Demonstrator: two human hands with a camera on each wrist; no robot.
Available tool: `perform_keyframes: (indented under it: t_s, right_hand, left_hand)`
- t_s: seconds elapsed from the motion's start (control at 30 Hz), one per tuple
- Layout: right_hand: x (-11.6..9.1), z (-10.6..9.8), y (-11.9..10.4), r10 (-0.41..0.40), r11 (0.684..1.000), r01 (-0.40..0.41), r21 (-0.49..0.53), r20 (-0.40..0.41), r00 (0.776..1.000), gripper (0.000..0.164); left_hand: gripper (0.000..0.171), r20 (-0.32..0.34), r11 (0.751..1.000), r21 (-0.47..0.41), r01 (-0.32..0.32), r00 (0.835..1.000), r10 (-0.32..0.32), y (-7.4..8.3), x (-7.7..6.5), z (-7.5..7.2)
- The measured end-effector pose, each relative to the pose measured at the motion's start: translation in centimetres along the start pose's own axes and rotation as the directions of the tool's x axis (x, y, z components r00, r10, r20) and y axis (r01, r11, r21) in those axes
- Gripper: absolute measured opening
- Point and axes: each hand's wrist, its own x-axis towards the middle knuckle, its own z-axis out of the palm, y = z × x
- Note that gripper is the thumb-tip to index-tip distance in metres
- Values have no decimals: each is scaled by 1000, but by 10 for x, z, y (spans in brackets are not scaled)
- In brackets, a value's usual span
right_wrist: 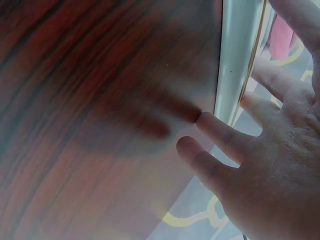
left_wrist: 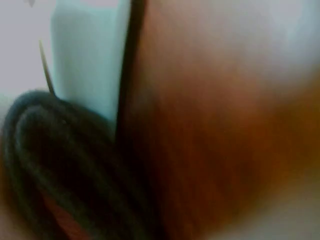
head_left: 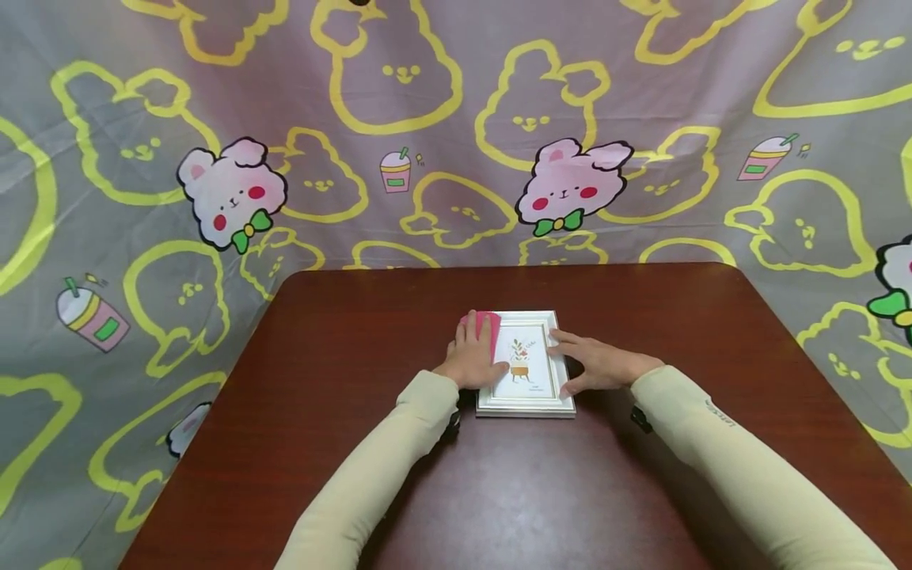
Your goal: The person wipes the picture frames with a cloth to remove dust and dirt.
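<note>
A white picture frame point(head_left: 526, 407) with a drawing of a potted plant lies flat on the table. My left hand point(head_left: 466, 362) rests on its left side with straight fingers. Under those fingers is a pink cloth point(head_left: 495, 321), partly covered by the hand. At the frame's right edge my right hand point(head_left: 597, 364) touches the border with spread fingers. In the right wrist view, the right hand point(right_wrist: 260, 145) is beside the pale frame edge point(right_wrist: 237, 55), its fingers extended. The left wrist view is blurred; the frame's border point(left_wrist: 90, 55) shows, but no fingers can be made out.
The dark reddish-brown table point(head_left: 321, 372) extends around the frame on all sides. Behind it hangs a grey curtain point(head_left: 456, 71) with yellow outlines and cartoon rabbits. A dark strap-like band point(left_wrist: 65, 150) fills the lower left of the left wrist view.
</note>
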Motion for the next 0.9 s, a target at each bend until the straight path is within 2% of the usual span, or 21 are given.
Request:
perform_keyframes:
  t_s: [0.27,0.4,0.5,0.67,0.9]
  right_hand:
    - [1,0,2,10,1000,-10,18,-2,1000,85]
    - [0,2,1,1,1000,-1,-11,-7,1000,84]
    - [-1,3,2,-10,1000,9,-27,-7,1000,84]
    - [-2,2,1,-11,1000,11,-28,-4,1000,85]
    - [0,2,0,-21,999,20,-27,-8,1000,85]
  left_hand:
    - [93,-15,1000,24,-18,1000,18,6,-28,6]
    - [95,16,999,34,-18,1000,17,11,-46,9]
    - [96,43,999,44,-8,999,6,16,-53,12]
    - [97,56,997,82,15,998,-19,19,-53,9]
    - [97,55,994,105,21,998,-27,15,-36,3]
